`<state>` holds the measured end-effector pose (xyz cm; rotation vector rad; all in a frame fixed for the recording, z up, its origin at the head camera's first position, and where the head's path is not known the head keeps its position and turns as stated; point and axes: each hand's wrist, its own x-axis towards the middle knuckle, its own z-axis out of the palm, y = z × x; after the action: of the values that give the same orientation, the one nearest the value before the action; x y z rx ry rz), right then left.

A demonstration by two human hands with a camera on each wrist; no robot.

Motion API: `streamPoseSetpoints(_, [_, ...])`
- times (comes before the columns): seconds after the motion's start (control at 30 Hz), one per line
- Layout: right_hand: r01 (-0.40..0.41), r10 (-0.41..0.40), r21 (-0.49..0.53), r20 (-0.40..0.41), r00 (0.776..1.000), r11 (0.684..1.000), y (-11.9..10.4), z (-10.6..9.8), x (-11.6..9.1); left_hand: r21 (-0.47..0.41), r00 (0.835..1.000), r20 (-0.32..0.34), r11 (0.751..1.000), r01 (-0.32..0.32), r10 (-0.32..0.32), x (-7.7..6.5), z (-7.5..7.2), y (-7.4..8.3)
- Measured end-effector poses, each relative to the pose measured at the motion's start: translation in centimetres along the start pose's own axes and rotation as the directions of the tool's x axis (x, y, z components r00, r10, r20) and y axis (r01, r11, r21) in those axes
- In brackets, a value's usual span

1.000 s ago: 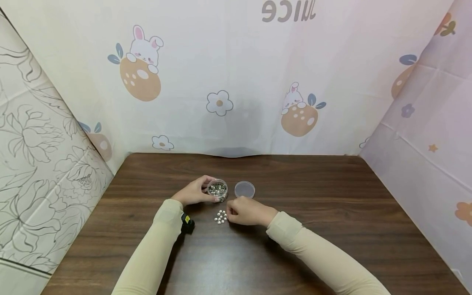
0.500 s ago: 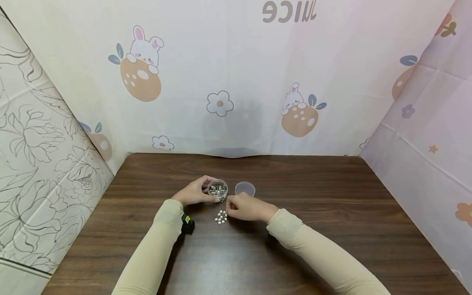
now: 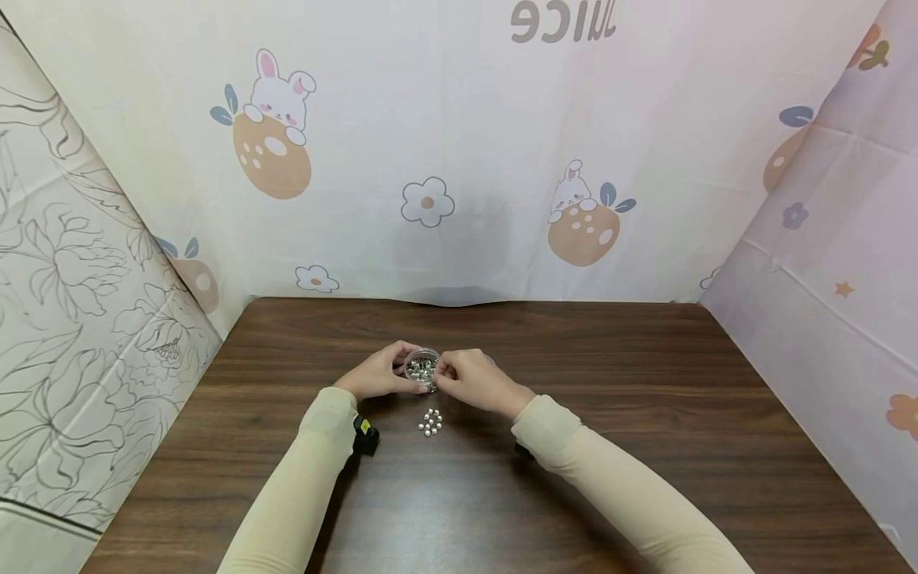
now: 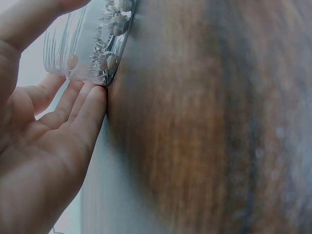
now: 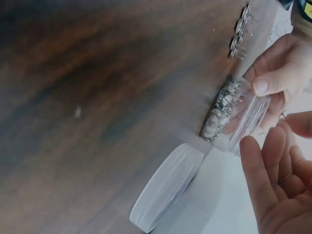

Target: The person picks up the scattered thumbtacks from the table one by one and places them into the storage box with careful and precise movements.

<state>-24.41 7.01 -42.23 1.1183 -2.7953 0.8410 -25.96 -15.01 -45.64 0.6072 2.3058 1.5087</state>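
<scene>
My left hand (image 3: 380, 373) holds a clear round tub (image 3: 421, 370) around its side, thumb in front and fingers behind. Silver thumbtacks (image 5: 222, 112) fill its lower part. My right hand (image 3: 476, 381) is at the tub's right rim, thumb and forefinger pinched together. A tiny tip shows between them in the right wrist view, apparently a thumbtack, mostly hidden by the fingers. Several loose thumbtacks (image 3: 430, 423) lie on the table in front of the tub, points up. In the left wrist view, my left fingertips (image 4: 92, 105) touch the tub's wall near its base.
A clear round lid (image 5: 168, 187) lies on the wooden table (image 3: 610, 383) right of the tub; in the head view my right hand mostly covers it. Black wrist devices (image 3: 366, 437) sit under the sleeves. A printed curtain (image 3: 358, 159) hangs behind the table.
My right hand has risen from beside the loose thumbtacks to the tub's rim, now covering most of the lid. My left hand and the tub have stayed put.
</scene>
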Motion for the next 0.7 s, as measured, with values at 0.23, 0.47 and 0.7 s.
streamPoseSetpoints(0.23, [-0.018, 0.018, 0.002, 0.001, 1.000, 1.000, 0.3, 0.2, 1.2, -0.001, 1.000, 0.029, 1.000, 0.007, -0.007, -0.8, -0.1, 1.7])
streamPoseSetpoints(0.47, [-0.043, 0.043, 0.002, 0.027, 0.999, 0.999, 0.3, 0.4, 2.0, 0.021, 1.000, 0.022, 1.000, 0.011, -0.012, -0.6, 0.0, 1.1])
streamPoseSetpoints(0.7, [-0.125, 0.125, -0.015, 0.080, 0.989, 0.992, 0.2, 0.8, 2.7, 0.050, 0.999, -0.022, 0.998, 0.029, -0.028, 0.4, 0.2, -1.7])
